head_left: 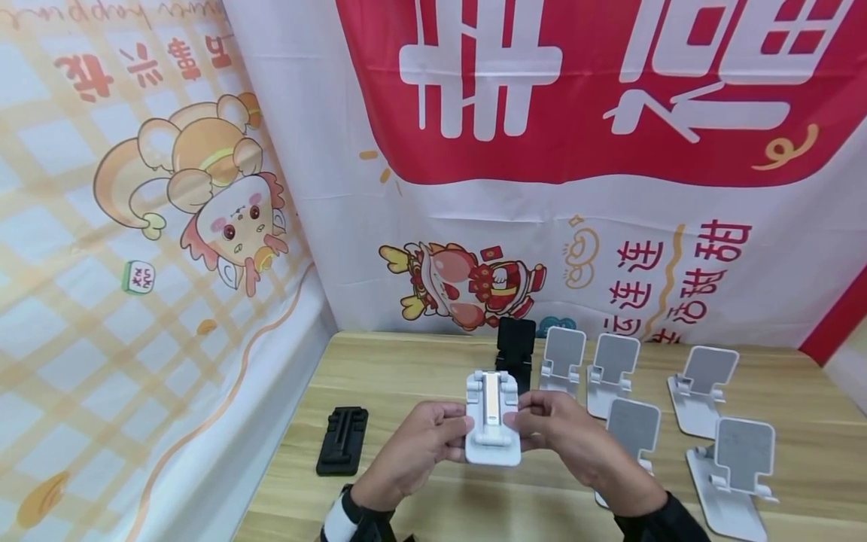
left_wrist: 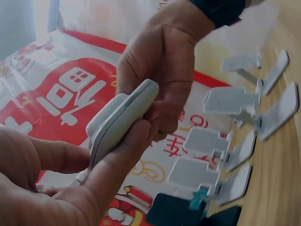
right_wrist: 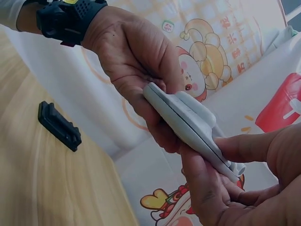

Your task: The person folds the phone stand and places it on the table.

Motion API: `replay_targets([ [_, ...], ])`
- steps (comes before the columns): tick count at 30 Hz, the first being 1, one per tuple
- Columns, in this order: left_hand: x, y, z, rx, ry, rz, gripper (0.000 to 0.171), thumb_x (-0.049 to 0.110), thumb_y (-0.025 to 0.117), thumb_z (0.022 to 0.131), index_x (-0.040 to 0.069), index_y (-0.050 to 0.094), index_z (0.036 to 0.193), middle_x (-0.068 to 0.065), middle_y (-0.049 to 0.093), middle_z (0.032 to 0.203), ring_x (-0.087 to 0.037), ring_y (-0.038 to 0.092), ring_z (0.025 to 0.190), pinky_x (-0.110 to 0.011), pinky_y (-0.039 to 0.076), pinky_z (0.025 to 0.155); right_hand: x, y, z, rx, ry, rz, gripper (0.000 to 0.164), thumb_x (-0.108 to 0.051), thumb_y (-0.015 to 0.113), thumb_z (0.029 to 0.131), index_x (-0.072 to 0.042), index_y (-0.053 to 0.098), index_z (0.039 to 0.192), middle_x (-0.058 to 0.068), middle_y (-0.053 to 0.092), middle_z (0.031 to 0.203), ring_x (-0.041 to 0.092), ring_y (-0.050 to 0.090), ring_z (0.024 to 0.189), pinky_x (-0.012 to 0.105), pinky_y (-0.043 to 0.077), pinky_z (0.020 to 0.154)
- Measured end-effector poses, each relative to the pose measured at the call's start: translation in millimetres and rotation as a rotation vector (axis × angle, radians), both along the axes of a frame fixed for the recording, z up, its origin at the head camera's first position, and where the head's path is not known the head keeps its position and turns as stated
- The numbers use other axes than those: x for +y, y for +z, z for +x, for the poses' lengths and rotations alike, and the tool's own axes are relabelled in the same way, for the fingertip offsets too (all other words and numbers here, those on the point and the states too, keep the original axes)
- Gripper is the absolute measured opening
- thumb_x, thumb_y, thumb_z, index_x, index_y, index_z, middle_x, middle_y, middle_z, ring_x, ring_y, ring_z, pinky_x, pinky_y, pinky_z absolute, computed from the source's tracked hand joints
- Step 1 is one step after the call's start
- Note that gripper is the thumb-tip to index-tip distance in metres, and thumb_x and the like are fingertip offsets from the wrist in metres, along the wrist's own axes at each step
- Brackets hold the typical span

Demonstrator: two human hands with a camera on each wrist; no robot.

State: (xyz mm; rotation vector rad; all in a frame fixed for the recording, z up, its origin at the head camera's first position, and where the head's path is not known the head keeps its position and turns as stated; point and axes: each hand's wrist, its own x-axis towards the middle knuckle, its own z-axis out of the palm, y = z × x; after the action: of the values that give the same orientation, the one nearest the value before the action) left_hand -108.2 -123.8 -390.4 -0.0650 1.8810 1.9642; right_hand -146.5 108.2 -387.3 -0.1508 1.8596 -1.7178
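A white folding phone stand (head_left: 493, 433), folded flat, is held up above the wooden table between both hands. My left hand (head_left: 428, 436) pinches its left edge, thumb on the face and fingers behind. From the other side my right hand (head_left: 565, 429) grips the right edge in the same way. The left wrist view shows the folded stand (left_wrist: 124, 110) edge-on, with a thin dark seam along its side. In the right wrist view the stand (right_wrist: 183, 115) is tilted, and fingertips of both hands support its underside.
A folded black phone stand (head_left: 342, 440) lies at the table's left. Behind the hands stands an unfolded black stand (head_left: 515, 346). Several unfolded white stands with grey pads, one of them a stand (head_left: 743, 459) near the front, occupy the right side. Printed cloth (head_left: 433, 203) hangs along the back and left.
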Motion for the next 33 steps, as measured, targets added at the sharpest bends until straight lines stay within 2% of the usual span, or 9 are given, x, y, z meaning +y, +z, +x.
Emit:
replay_targets([
  [3,5.7,2.0,2.4,0.080,0.026,-0.134,0.042,0.025,0.055,0.106,-0.005,0.059,0.136,-0.014,0.073,0.120,-0.021,0.072,0.102,-0.036,0.064,0.085,-3.4,-0.2,0.8,0.006,-0.040,0.018,0.039,-0.013,0.066,0.098,0.008,0.055,0.129,0.016,0.066,0.114,0.021,0.071,0.090,0.037,0.064,0.085],
  [6,16.9,4.0,6.0,0.197,0.031,-0.436,0.062,0.051,0.059,0.101,0.000,0.060,0.137,-0.007,0.070,0.116,-0.016,0.068,0.095,-0.034,0.062,0.078,-7.5,-2.1,2.2,0.016,-0.072,0.033,0.032,-0.007,0.065,0.097,0.007,0.056,0.124,0.016,0.067,0.110,0.021,0.071,0.088,0.037,0.065,0.082],
  [9,28.8,4.9,10.5,0.290,0.015,-0.770,0.086,0.070,0.068,0.085,0.004,0.058,0.141,-0.002,0.061,0.113,-0.014,0.057,0.090,-0.030,0.054,0.075,-12.4,-5.2,4.0,0.023,-0.092,0.045,0.028,-0.005,0.067,0.095,0.006,0.056,0.119,0.014,0.067,0.105,0.020,0.069,0.084,0.036,0.065,0.079],
  [12,37.8,3.9,12.9,0.346,-0.002,-0.930,0.095,0.071,0.075,0.078,0.006,0.054,0.144,-0.003,0.053,0.112,-0.016,0.049,0.091,-0.028,0.049,0.074,-16.6,-8.4,4.6,0.036,-0.116,0.054,0.027,-0.005,0.071,0.093,0.006,0.057,0.113,0.012,0.067,0.099,0.018,0.067,0.081,0.034,0.064,0.074],
  [16,42.2,1.7,12.1,0.397,0.007,-0.973,0.090,0.060,0.081,0.078,0.004,0.055,0.143,-0.003,0.054,0.108,-0.015,0.046,0.089,-0.024,0.045,0.069,-19.5,-11.7,5.7,0.062,-0.129,0.059,0.027,-0.006,0.074,0.090,0.005,0.057,0.108,0.010,0.067,0.093,0.018,0.066,0.079,0.034,0.064,0.070],
  [20,41.1,0.6,11.3,0.415,0.015,-0.998,0.084,0.054,0.085,0.076,-0.002,0.059,0.133,-0.004,0.054,0.100,-0.015,0.047,0.082,-0.023,0.042,0.063,-21.4,-14.4,6.6,0.078,-0.130,0.073,0.027,-0.006,0.075,0.089,0.005,0.058,0.106,0.008,0.066,0.088,0.017,0.065,0.077,0.035,0.064,0.070],
  [26,35.1,-4.3,7.9,0.419,0.019,-0.981,0.080,0.052,0.086,0.073,-0.002,0.061,0.127,-0.004,0.056,0.099,-0.015,0.049,0.079,-0.023,0.043,0.061,-24.6,-15.1,6.8,0.064,-0.153,0.102,0.028,-0.006,0.077,0.089,0.005,0.061,0.109,0.011,0.068,0.091,0.018,0.066,0.078,0.036,0.065,0.073],
  [30,23.6,-18.0,1.4,0.390,0.055,-0.962,0.075,0.044,0.087,0.071,-0.004,0.061,0.123,-0.007,0.057,0.100,-0.017,0.052,0.080,-0.026,0.048,0.063,-18.7,-14.4,4.7,0.097,-0.183,0.121,0.034,-0.009,0.075,0.090,0.004,0.060,0.118,0.012,0.070,0.099,0.019,0.069,0.083,0.037,0.065,0.079],
  [33,7.6,-35.4,-5.7,0.350,0.123,-0.957,0.073,0.040,0.087,0.068,-0.007,0.061,0.119,-0.009,0.055,0.099,-0.020,0.054,0.079,-0.028,0.052,0.060,-2.1,-13.9,-0.1,0.179,-0.226,0.163,0.041,-0.014,0.076,0.091,0.003,0.058,0.122,0.011,0.070,0.104,0.017,0.068,0.088,0.032,0.062,0.081],
])
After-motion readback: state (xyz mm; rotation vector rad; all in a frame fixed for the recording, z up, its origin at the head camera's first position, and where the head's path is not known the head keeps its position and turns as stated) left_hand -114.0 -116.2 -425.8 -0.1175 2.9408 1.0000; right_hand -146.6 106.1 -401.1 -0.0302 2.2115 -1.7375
